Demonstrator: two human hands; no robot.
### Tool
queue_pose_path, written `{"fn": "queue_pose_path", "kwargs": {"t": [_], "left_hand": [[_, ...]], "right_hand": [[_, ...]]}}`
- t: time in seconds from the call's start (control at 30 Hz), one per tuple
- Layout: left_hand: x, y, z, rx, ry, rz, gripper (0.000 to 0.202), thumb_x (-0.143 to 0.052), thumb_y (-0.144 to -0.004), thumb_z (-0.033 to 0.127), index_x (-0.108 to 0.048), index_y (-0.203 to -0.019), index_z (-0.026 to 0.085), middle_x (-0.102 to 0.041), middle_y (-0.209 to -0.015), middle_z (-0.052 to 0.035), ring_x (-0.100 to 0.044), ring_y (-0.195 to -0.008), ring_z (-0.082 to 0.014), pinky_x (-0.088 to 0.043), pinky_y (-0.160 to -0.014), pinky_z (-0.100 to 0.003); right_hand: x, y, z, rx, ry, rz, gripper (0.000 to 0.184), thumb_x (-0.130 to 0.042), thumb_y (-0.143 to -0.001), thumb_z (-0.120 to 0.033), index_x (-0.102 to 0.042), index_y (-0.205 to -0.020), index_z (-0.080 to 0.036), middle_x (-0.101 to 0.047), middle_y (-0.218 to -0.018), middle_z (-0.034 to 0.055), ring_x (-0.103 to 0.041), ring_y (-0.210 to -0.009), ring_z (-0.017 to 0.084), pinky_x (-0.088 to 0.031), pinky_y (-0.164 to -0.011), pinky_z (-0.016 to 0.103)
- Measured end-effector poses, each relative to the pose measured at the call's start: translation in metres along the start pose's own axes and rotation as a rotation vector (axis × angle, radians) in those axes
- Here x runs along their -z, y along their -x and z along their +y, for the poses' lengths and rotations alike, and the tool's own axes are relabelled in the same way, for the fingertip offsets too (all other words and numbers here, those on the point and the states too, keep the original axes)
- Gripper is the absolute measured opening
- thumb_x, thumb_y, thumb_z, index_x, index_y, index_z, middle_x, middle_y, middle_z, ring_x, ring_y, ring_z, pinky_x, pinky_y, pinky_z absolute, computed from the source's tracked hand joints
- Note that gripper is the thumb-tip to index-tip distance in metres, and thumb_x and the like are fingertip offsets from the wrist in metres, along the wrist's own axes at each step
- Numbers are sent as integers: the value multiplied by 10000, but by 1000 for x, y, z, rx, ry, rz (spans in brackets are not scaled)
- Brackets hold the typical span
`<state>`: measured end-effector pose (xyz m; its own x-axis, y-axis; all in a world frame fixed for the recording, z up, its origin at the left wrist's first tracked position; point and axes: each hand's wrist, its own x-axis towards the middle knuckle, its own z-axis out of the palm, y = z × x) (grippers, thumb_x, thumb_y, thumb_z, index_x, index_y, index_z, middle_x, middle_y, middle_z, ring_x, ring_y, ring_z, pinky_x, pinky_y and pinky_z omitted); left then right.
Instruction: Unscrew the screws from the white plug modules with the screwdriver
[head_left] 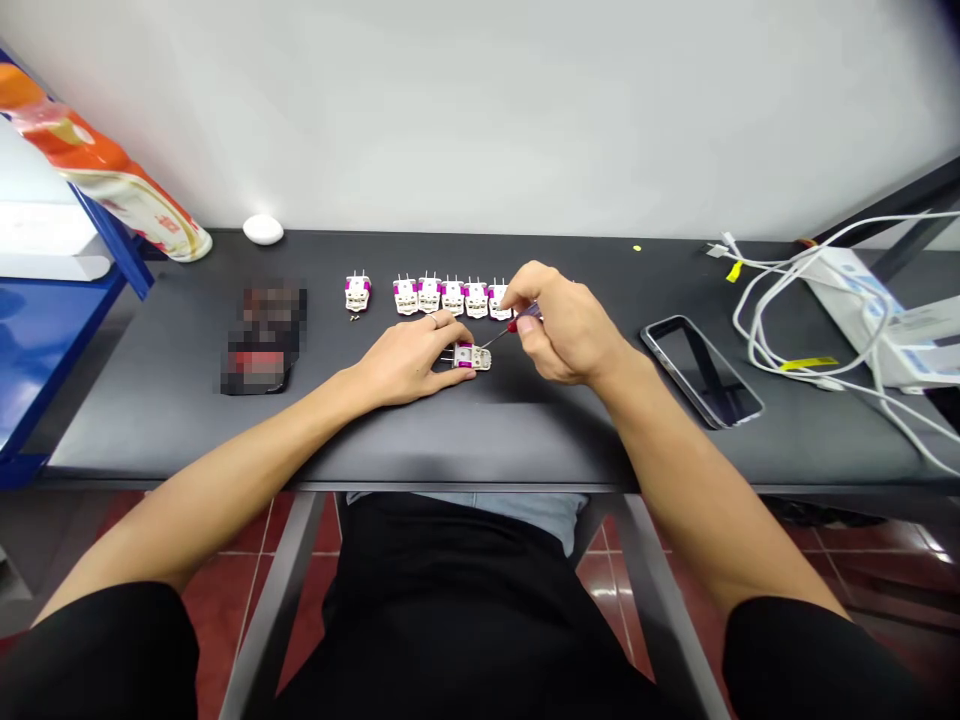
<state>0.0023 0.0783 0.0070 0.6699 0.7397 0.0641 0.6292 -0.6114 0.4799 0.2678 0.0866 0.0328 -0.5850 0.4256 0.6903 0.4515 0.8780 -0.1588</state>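
Note:
My left hand (410,362) pinches a white and purple electrical plug (472,357) against the black table, its pins pointing left toward my palm. In my right hand (566,325) is a screwdriver (513,326) with a red and dark handle. Its thin shaft slants down to the left, and the tip meets or nearly meets the plug's right half. Behind my hands stands a row of several similar plugs (453,297), pins up; my right hand hides part of its right end. One more plug (358,292) stands apart to the left, with small brass-coloured pieces (354,318) before it.
A phone (701,370) lies right of my right forearm. Farther right are coiled white cables (757,300) and a white box (847,310). A blurred dark and red item (262,340) lies at left. A white oval object (263,229) sits by the wall, near an orange and white bag (112,170).

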Motion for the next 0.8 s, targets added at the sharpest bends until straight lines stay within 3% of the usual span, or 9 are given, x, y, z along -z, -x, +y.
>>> {"fn": "queue_pose_path", "kwargs": {"t": [0.1, 0.2, 0.3, 0.4, 0.53, 0.67, 0.8], "left_hand": [[-1, 0, -1, 1, 4, 1, 414, -702, -1069, 561, -727, -1337, 245, -755, -1345, -84, -688, -841, -201, -501, -757, -359], [-1, 0, -1, 0, 2, 0, 420, -697, -1074, 561, -724, -1348, 245, -754, -1353, -84, -687, -843, -203, -504, -766, -363], [-1, 0, -1, -3, -1, 0, 407, -698, -1077, 547, -724, -1347, 244, -757, -1352, -85, -692, -857, -205, -502, -769, -358], [0, 0, 0, 3, 4, -3, 408, -705, -1076, 554, -731, -1338, 243, -760, -1348, -87, -697, -867, -210, -501, -768, -359], [0, 0, 0, 7, 7, -12, 423, -707, -1076, 557, -730, -1353, 238, -754, -1371, -91, -697, -874, -214, -504, -773, -364], [-1, 0, -2, 6, 11, -8, 418, -720, -1073, 550, -728, -1354, 240, -753, -1360, -83, -688, -864, -207, -499, -777, -359], [-1, 0, -2, -5, 11, -7, 420, -706, -1082, 556, -730, -1353, 237, -756, -1344, -85, -685, -863, -203, -494, -779, -355]], "right_hand": [[1, -1, -1, -22, 24, -35, 148, -494, -1038, -199, -550, -1156, -268, -722, -1011, 58, -684, -814, 216, -517, -675, 355], [-1, 0, -2, -69, 91, -31, 77, -482, -1118, -271, -555, -1142, -263, -724, -893, 19, -661, -709, 199, -449, -608, 342], [-2, 1, -3, -111, 114, -14, 148, -453, -1082, -193, -567, -1151, -258, -716, -847, -11, -640, -655, 180, -413, -582, 325], [-1, 1, -5, -70, 79, -12, 231, -486, -991, -166, -580, -1185, -248, -766, -992, 31, -678, -742, 186, -470, -630, 326], [-1, -1, -6, -126, 64, -51, 201, -534, -1032, -272, -576, -1225, -236, -781, -1061, 61, -702, -780, 199, -500, -644, 332], [-3, -1, -6, -265, 85, -112, 235, -529, -1090, -357, -560, -1288, -235, -760, -942, 30, -674, -691, 190, -433, -573, 312], [-2, -2, -9, -172, 81, -83, 232, -501, -1029, -246, -555, -1254, -224, -749, -951, 31, -665, -695, 179, -454, -584, 313]]}}
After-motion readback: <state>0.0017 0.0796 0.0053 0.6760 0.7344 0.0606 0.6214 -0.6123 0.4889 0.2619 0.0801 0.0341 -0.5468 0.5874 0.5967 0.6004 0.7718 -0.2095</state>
